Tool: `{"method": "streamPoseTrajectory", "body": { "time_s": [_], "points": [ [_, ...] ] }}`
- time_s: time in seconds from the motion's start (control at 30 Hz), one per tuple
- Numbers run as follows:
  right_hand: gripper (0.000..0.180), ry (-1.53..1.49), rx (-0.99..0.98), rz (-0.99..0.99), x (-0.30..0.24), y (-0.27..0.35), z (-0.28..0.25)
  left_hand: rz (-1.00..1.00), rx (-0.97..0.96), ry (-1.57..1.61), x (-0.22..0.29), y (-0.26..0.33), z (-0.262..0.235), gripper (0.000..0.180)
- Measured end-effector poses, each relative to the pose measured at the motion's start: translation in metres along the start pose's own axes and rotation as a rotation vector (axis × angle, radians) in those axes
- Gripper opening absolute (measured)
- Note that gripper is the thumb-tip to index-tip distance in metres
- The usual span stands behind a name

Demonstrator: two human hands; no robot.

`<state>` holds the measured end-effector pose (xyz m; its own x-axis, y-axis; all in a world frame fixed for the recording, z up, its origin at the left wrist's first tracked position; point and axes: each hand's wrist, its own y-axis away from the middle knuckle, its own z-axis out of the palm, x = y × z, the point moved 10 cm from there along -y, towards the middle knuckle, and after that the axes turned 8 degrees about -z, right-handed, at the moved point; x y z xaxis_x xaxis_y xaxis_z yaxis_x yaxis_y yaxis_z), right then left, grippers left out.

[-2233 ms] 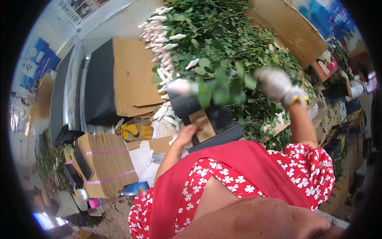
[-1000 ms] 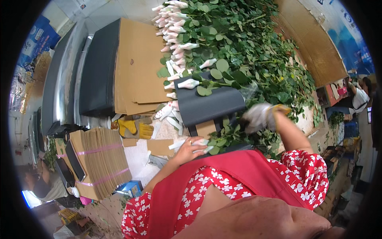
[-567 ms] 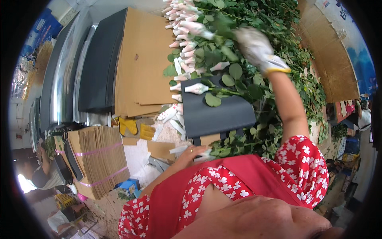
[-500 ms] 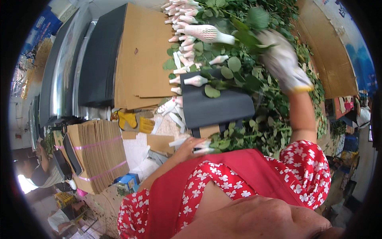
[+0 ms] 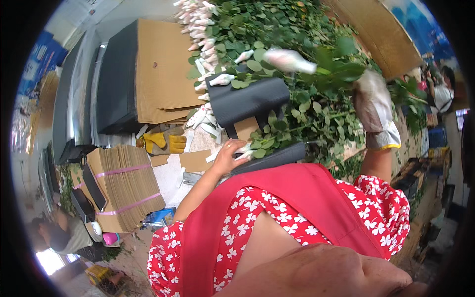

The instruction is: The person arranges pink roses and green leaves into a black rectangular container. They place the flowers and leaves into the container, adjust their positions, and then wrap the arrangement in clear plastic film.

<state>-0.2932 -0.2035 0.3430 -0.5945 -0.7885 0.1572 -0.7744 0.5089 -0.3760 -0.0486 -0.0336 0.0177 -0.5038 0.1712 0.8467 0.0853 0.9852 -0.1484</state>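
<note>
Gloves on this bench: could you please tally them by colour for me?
Yellow gloves lying on the bench: 2
Grey glove with a yellow cuff, worn on the right hand: 1
Total: 3

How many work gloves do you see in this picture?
2: a whitish glove on the right hand, holding a rose stem; a yellow glove lying beside the cardboard sheets. Others may be hidden.

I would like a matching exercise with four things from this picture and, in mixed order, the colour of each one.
Things:
1. glove on the right hand
2. gloves lying on the table
3. apron
4. flat cardboard sheets

Colours:
a. red
b. brown
c. whitish with a yellow cuff
d. yellow

Pairs: 1-c, 2-d, 3-a, 4-b
</note>
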Motion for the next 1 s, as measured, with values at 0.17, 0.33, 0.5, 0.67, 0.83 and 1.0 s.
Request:
{"method": "streamPoseTrajectory", "body": {
  "time_s": [0.17,0.33,0.5,0.67,0.83,1.0],
  "points": [
    [0.014,-0.736,-0.423,-0.263,-0.101,0.023,0.187,-0.121,0.013,-0.015,-0.013,0.007,0.002,0.056],
    [0.035,-0.474,-0.606,-0.430,-0.138,0.045,0.252,-0.033,0.228,-0.309,0.027,0.002,-0.022,0.047],
    [0.019,-0.569,-0.434,-0.333,-0.094,-0.049,0.173,-0.105,-0.071,-0.197,0.006,-0.009,-0.017,0.040],
    [0.023,-0.470,0.240,0.063,0.031,-0.190,0.187,-0.207,0.052,0.062,-0.013,0.005,-0.006,0.034],
    [0.032,-0.390,-0.362,0.177,0.047,-0.238,0.348,-0.175,0.059,-0.009,-0.009,0.003,-0.011,0.031],
    [0.019,-0.330,-0.131,0.008,0.033,-0.189,0.161,-0.204,0.111,0.031,-0.029,0.015,-0.001,0.028]
  ]
}}
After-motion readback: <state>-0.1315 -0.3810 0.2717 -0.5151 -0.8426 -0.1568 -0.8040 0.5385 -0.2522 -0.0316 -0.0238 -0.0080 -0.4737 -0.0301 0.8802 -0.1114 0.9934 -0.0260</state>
